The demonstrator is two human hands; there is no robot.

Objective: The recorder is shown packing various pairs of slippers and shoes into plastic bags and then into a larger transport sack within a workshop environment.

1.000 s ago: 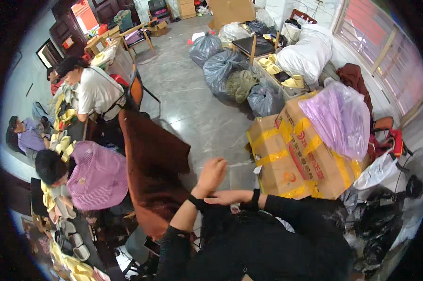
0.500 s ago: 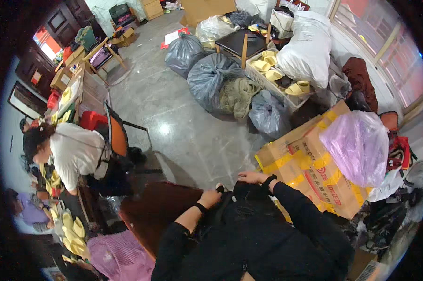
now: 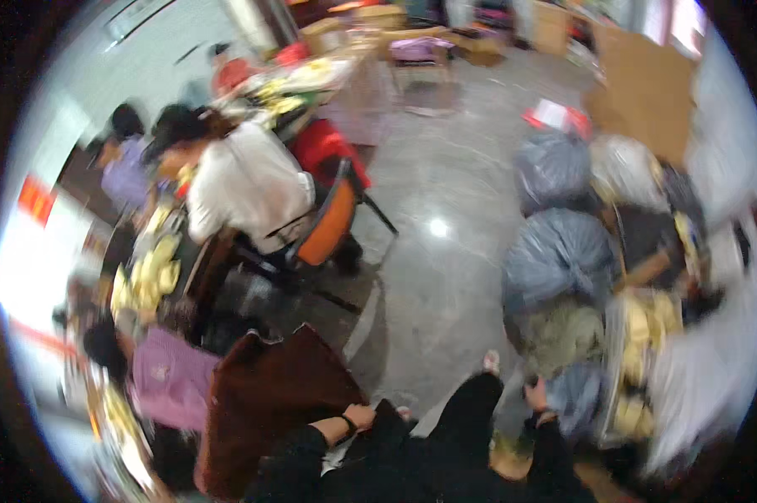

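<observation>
My left hand (image 3: 361, 417), a dark band at its wrist, is low in the view beside a dark brown, fabric-like sheet (image 3: 269, 402). Its fingers look curled in, and what they may hold is hidden. Further right, my right hand (image 3: 538, 397) hangs near a grey-blue plastic bag (image 3: 578, 399). Motion smears its fingers, and a small dark patch shows at their tips. Between the hands are my dark-clad legs (image 3: 466, 411), one shoe (image 3: 491, 361) showing ahead of a knee.
Stuffed grey bags (image 3: 559, 256) and a crate of yellow slippers (image 3: 617, 360) line the right. To the left, a person in white (image 3: 248, 184) sits on an orange-backed chair (image 3: 324, 226) at a worktable, with a person in purple (image 3: 173, 369) nearer. Grey floor (image 3: 433, 277) runs between.
The view has swung left, so the workers and the bags appear further right. My hands have moved apart and lower in the picture; my right hand is now near the bags. A knee and shoe show.
</observation>
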